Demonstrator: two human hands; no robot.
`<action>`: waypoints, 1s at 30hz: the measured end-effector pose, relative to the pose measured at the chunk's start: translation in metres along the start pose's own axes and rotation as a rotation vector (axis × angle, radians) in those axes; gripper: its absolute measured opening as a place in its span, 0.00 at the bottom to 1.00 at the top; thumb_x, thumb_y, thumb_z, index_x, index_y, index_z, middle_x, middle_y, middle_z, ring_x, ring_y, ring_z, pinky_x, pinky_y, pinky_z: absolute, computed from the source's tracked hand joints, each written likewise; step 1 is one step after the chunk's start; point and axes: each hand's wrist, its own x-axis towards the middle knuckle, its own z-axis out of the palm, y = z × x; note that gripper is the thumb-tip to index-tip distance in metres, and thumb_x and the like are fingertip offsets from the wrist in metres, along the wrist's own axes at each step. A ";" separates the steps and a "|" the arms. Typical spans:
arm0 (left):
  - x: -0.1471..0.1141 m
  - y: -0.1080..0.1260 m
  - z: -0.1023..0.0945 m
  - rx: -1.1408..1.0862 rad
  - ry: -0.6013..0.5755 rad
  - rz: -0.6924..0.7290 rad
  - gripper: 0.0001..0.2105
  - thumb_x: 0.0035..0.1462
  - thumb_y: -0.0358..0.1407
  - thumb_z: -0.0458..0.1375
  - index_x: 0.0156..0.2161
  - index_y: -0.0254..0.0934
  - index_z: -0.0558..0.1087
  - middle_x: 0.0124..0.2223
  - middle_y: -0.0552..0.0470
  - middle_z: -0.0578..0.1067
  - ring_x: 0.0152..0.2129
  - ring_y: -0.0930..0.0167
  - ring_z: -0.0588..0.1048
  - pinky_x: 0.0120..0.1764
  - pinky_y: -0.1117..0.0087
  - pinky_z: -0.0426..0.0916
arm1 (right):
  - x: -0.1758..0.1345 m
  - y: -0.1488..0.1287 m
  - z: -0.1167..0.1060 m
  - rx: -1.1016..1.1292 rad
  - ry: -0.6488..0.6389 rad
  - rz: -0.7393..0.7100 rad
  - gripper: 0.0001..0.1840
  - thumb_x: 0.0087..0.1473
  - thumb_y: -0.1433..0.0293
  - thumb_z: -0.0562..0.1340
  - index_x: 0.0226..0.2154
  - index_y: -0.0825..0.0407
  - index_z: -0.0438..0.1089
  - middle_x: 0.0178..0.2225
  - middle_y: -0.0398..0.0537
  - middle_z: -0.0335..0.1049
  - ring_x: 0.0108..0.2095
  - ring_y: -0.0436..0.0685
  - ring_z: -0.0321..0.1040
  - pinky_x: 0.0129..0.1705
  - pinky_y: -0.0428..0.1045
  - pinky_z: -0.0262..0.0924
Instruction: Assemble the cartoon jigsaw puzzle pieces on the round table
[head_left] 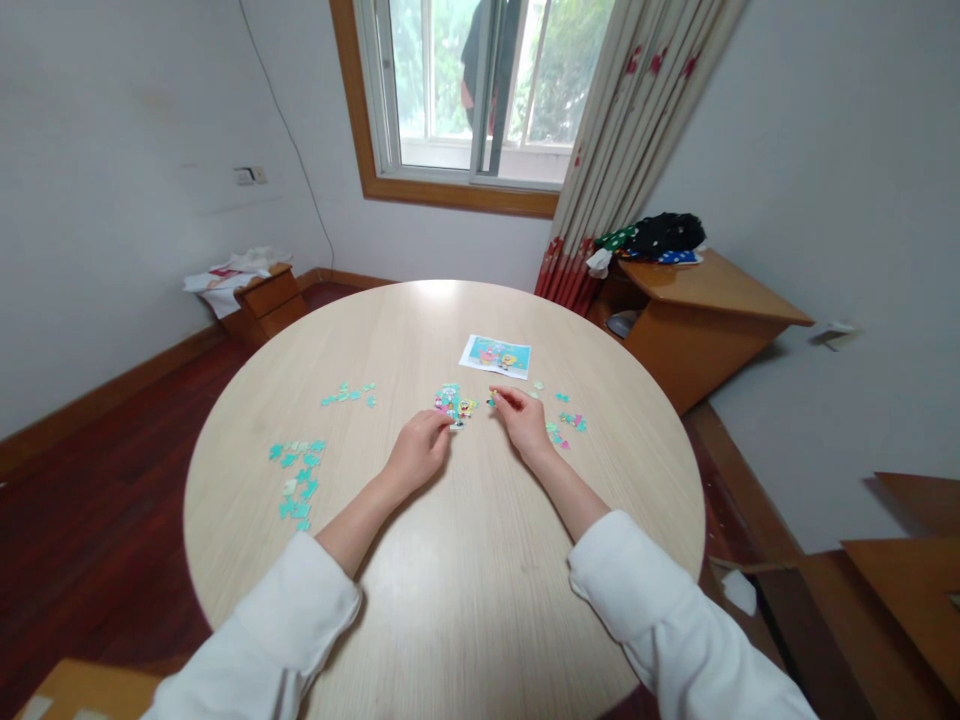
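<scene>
A small joined patch of jigsaw puzzle (pixel 448 397), teal with pink and yellow figures, lies mid-table. My left hand (pixel 418 448) rests at its near edge, fingertips pinched together at the patch; whether a loose piece is between them I cannot make out. Just right of the patch, my right hand (pixel 523 420) is closed in a pinch on a small puzzle piece (pixel 492 399), partly hidden by the fingers. Behind the hands lies a printed reference picture (pixel 496 356) showing a yellow and a pink cartoon figure on teal.
Loose teal pieces (pixel 300 480) are scattered at the left of the round table (pixel 450 600), with another group (pixel 349 394) farther back. More pieces (pixel 574 421) lie right of my right hand. A wooden cabinet (pixel 697 300) with cloths stands beyond the table's right edge.
</scene>
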 end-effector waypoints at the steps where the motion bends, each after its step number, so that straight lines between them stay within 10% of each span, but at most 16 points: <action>1: 0.000 0.000 0.000 0.040 -0.015 0.026 0.10 0.55 0.28 0.50 0.38 0.35 0.73 0.38 0.44 0.76 0.37 0.67 0.74 0.43 0.63 0.69 | -0.001 0.000 0.000 -0.013 -0.019 -0.008 0.18 0.41 0.60 0.62 0.33 0.55 0.75 0.30 0.50 0.74 0.29 0.53 0.67 0.32 0.50 0.64; 17: -0.010 0.024 0.001 0.510 -0.438 -0.046 0.23 0.62 0.40 0.44 0.59 0.30 0.59 0.64 0.35 0.55 0.61 0.56 0.54 0.59 0.47 0.46 | -0.002 0.000 0.004 -0.032 -0.086 0.045 0.14 0.39 0.61 0.64 0.27 0.54 0.73 0.28 0.48 0.74 0.30 0.54 0.68 0.37 0.51 0.64; 30: -0.009 0.029 -0.004 0.532 -0.432 -0.034 0.21 0.61 0.39 0.46 0.57 0.32 0.62 0.61 0.36 0.61 0.59 0.57 0.58 0.59 0.49 0.49 | -0.001 -0.001 0.003 0.011 -0.112 0.075 0.16 0.37 0.61 0.65 0.29 0.54 0.72 0.27 0.47 0.72 0.29 0.53 0.68 0.36 0.52 0.64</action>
